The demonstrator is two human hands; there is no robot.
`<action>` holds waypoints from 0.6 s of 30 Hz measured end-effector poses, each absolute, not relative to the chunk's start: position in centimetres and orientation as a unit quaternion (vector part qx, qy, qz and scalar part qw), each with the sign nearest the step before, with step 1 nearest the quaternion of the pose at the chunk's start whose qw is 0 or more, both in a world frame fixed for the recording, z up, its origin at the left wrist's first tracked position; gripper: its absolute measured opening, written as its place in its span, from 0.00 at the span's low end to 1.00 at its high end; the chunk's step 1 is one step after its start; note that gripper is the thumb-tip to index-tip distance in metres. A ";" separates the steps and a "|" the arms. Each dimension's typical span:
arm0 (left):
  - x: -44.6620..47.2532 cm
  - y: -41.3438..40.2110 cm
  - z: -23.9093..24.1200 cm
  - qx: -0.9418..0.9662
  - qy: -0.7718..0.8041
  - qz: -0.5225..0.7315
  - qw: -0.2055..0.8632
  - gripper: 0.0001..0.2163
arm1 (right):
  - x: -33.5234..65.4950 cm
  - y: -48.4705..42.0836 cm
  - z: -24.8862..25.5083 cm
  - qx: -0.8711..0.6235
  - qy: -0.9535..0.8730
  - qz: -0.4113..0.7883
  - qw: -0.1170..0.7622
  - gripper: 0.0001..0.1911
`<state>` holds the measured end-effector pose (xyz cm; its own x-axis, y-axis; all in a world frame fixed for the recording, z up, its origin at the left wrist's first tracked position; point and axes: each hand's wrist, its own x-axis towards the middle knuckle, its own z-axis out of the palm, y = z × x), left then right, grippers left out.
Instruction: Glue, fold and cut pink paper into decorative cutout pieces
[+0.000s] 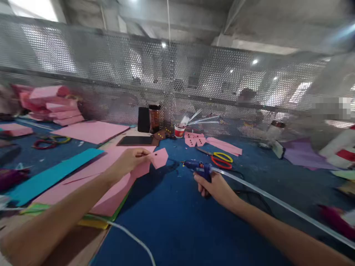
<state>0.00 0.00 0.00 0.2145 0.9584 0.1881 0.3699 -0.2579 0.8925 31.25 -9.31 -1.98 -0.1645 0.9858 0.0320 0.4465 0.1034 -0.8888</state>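
My left hand (138, 158) pinches a small pink paper piece (160, 159) marked with dark dots, held up above the table. Wrapped round the handle of a blue hot glue gun (199, 167) is my right hand (209, 184); the nozzle points left toward the paper, apart from it. A long clear glue stick (266, 192) runs out of the gun's back to the right. Beneath my left hand lie large pink sheets (108, 197). Scissors (220, 159) with red and yellow handles rest just behind the gun. Pink dotted pieces (195, 139) lie farther back.
A red and white cup (179, 130) holds clear sticks. Near it stand a dark phone (143, 119) and a jar (154, 118). A teal strip (55, 175) lies left, purple paper (307, 153) right. A white cable (130, 234) crosses the front; a perforated metal screen (177, 74) closes the back.
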 end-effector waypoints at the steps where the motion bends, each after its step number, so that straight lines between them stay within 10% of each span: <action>1: 0.0 0.0 0.1 0.684 0.485 0.400 0.370 0.20 | 31.3 -9.2 -2.0 -0.550 -0.656 0.385 0.344 0.18; 18: -0.9 0.7 -0.5 0.703 0.489 0.361 0.368 0.17 | 31.3 -9.0 -1.3 -0.583 -0.697 0.322 0.266 0.16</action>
